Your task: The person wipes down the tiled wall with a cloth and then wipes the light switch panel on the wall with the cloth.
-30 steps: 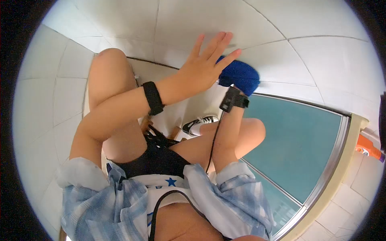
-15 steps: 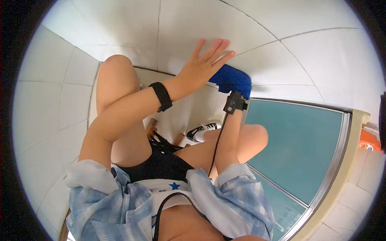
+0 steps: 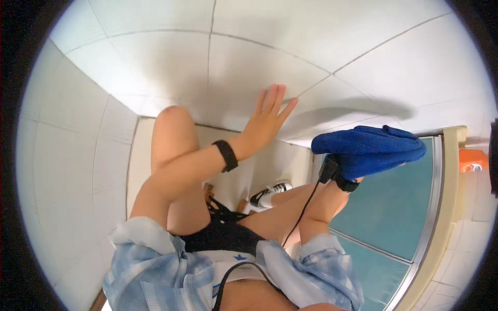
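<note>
My left hand (image 3: 263, 123) has its fingers stretched out and apart, with the fingertips at or close to the white tiled wall (image 3: 259, 67). It holds nothing. A blue cloth (image 3: 371, 147) is draped over my right hand (image 3: 360, 179), which grips it from beneath; most of the fingers are hidden under the fabric. The cloth hangs in folds to the right of my left hand, near the wall and above the teal panel. Black bands circle both wrists, and the right one carries a small black device (image 3: 328, 169) with a cable.
A teal panel (image 3: 389, 212) in a metal frame stands at the right, beside a cream edge (image 3: 450, 207). Beyond it is an orange bottle (image 3: 473, 161). My bent legs and a black-and-white shoe (image 3: 271, 194) are below my hands, with wooden pieces (image 3: 208, 193) nearby.
My right hand has swung right, away from the wall, and the blue cloth is more spread out. My left hand appears lower in view, still spread. The view has shifted.
</note>
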The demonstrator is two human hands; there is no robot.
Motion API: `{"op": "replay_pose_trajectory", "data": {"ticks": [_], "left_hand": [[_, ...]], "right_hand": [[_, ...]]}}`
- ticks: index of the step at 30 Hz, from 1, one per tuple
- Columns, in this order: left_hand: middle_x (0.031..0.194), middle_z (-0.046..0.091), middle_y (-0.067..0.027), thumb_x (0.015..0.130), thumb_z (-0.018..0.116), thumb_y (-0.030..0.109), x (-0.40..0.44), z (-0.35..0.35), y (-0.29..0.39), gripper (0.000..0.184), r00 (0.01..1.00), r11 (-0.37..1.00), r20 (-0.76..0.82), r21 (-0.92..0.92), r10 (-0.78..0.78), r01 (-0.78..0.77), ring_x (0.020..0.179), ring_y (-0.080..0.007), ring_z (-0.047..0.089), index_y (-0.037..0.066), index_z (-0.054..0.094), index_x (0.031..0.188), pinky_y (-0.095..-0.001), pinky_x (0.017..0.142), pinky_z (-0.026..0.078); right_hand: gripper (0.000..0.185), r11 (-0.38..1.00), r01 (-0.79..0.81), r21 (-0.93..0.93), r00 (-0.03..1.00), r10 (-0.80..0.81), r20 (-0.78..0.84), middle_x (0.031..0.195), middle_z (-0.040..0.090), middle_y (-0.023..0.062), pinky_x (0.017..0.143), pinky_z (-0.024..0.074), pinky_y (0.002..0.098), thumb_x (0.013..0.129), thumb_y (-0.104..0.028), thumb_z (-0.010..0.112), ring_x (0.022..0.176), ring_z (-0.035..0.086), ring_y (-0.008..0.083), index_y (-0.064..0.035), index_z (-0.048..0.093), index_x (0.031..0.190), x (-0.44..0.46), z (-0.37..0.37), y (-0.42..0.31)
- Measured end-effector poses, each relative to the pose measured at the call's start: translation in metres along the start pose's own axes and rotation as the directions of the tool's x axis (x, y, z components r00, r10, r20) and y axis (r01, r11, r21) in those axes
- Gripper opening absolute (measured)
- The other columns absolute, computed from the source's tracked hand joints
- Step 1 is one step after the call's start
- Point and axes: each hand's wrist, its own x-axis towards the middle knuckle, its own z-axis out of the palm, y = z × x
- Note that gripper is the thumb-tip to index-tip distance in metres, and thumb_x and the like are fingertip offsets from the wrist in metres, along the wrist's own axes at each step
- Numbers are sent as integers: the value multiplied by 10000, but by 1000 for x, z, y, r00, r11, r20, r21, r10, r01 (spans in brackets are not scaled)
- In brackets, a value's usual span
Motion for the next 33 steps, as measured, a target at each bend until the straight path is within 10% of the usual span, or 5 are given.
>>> {"op": "replay_pose_trajectory", "data": {"ticks": [8, 13, 16, 20, 33], "left_hand": [[1377, 124, -368, 684, 493, -35, 4, -11, 4, 751, 1000, 995, 4, -99, 10, -10, 1290, -511, 132, 77, 259, 1389, -561, 1039, 169], [1422, 208, -237, 710, 523, 43, 2, -6, 3, 647, 992, 993, 55, -29, 112, -111, 1336, -359, 182, 24, 343, 1331, -556, 1053, 129], [1440, 234, -150, 752, 501, 107, -2, -14, 7, 548, 953, 988, 271, -99, 139, -116, 1350, -274, 175, 8, 417, 1283, -532, 1064, 129], [1428, 259, -155, 766, 498, 148, -16, 5, 3, 490, 908, 989, 392, -34, 147, -146, 1346, -269, 189, -8, 471, 1230, -520, 1068, 123], [1419, 269, -183, 796, 439, 172, -19, -11, 10, 555, 939, 990, 317, -8, 133, -138, 1346, -288, 188, 20, 369, 1325, -483, 1081, 107]], "right_hand": [[897, 367, 776, -513, 614, -622, 485, 1290, 349, 218, 1033, 233, 388, 733, -235, 738, 1174, 364, 289, 107, 155, 1323, 16, 124, -35], [951, 496, 754, -432, 657, -574, 488, 1332, 226, 303, 1055, 169, 421, 700, -204, 731, 1243, 265, 335, 164, 94, 1302, 3, 111, 15], [897, -60, 994, -88, 36, -588, 808, 1310, 262, 310, 981, 166, 654, 610, -228, 734, 1209, 262, 472, 18, 248, 1324, -26, 98, 32], [243, 71, 992, -106, 127, -431, 893, 599, 453, 111, 946, 208, 702, 508, -241, 648, 836, 441, 391, -37, 516, 515, -58, 80, 61], [334, 202, 937, -284, 342, -692, 636, 1051, 524, 224, 994, 204, 552, 673, -40, 581, 1081, 391, 435, 41, 547, 995, -26, 116, 1]]}}
